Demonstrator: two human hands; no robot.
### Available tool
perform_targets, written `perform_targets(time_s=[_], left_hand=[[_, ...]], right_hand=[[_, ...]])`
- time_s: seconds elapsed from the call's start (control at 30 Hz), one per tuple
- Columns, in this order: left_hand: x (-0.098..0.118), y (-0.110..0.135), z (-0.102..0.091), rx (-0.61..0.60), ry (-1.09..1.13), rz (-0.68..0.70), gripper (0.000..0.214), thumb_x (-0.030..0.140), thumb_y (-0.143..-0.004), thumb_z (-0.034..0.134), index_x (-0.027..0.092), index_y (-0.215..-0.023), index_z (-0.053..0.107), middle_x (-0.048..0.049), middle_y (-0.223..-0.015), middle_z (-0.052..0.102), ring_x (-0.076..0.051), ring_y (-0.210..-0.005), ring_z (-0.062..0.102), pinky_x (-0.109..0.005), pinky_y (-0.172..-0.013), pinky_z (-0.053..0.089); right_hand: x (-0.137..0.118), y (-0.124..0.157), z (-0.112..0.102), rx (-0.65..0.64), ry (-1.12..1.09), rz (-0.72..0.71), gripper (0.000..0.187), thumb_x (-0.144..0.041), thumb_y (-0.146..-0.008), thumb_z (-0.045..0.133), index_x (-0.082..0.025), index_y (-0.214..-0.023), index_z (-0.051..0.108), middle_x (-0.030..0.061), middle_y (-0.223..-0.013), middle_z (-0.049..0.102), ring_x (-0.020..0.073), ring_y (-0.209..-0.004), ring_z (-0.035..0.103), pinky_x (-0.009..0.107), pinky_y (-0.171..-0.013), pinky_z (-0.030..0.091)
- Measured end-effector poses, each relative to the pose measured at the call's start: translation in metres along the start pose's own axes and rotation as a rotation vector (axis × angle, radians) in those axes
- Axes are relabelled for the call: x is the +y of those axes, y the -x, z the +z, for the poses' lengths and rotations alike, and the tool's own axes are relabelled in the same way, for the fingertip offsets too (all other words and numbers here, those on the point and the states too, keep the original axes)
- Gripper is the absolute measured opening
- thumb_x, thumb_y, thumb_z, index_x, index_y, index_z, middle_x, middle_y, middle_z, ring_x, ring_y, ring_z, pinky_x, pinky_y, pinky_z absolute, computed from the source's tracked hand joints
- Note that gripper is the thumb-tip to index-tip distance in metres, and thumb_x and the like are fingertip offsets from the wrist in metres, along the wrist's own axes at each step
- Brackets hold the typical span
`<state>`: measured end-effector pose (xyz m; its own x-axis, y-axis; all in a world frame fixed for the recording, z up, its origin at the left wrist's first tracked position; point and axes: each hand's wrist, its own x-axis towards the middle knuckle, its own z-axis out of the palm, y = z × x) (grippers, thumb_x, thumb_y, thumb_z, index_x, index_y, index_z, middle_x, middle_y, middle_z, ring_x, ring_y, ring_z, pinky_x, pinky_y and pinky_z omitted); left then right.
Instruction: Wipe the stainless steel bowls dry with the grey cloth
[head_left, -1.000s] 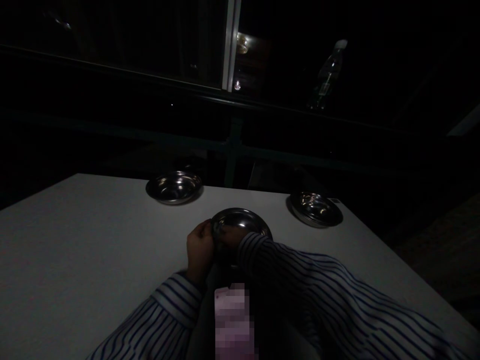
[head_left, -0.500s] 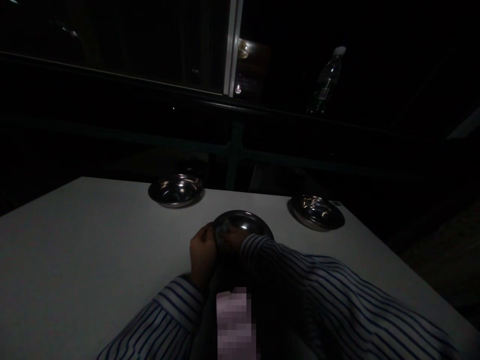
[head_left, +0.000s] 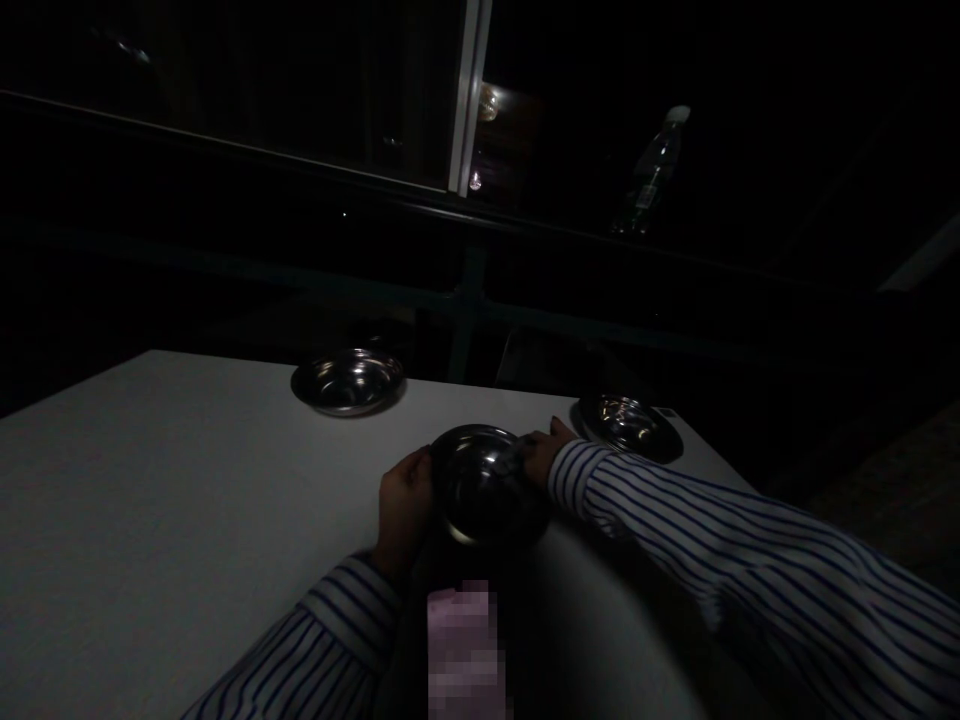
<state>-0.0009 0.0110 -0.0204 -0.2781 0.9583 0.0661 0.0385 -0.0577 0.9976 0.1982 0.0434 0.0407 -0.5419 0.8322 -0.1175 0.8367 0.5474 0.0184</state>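
The scene is very dark. A round steel dish point(head_left: 486, 487) sits on the white table point(head_left: 172, 500) right in front of me. My left hand point(head_left: 405, 505) is curled against the dish's left rim and grips it. My right hand point(head_left: 541, 452) rests at the dish's far right rim, fingers bent around a small dark thing I cannot make out. Both arms wear blue-and-white striped sleeves.
Two more steel dishes stand on the table: one at the far middle point(head_left: 347, 380), one at the far right corner point(head_left: 628, 425). Beyond the table runs a dark ledge with a plastic bottle point(head_left: 652, 170) and a pale window post point(head_left: 469, 95).
My right hand has swung from the dish's left rim, beside my left hand, across to its far right rim. The inside of the dish now shows. My left hand has stayed put.
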Motion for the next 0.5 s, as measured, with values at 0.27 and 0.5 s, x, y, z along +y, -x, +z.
perform_targets(time_s=[0.27, 0.5], left_hand=[[0.006, -0.002, -0.007, -0.067, 0.000, 0.046, 0.032, 0.031, -0.075, 0.048, 0.011, -0.087, 0.070, -0.0081, -0.081, 0.072, -0.020, -0.074, 0.064, -0.030, -0.069, 0.049], [0.007, -0.002, -0.007, -0.022, -0.030, 0.053, 0.030, 0.031, -0.075, 0.049, 0.013, -0.088, 0.069, -0.0089, -0.091, 0.072, -0.023, -0.083, 0.065, -0.033, -0.076, 0.049]], right_hand=[[-0.052, -0.054, -0.006, 0.039, 0.251, -0.429, 0.027, -0.020, -0.093, 0.037, -0.022, -0.107, 0.060, 0.0073, -0.129, 0.049, 0.0202, -0.112, 0.044, 0.038, -0.089, 0.035], [-0.026, -0.050, -0.018, -0.011, 0.240, -0.273, 0.021, -0.015, -0.090, 0.043, -0.015, -0.096, 0.063, 0.0131, -0.121, 0.053, 0.0259, -0.110, 0.047, 0.047, -0.089, 0.035]])
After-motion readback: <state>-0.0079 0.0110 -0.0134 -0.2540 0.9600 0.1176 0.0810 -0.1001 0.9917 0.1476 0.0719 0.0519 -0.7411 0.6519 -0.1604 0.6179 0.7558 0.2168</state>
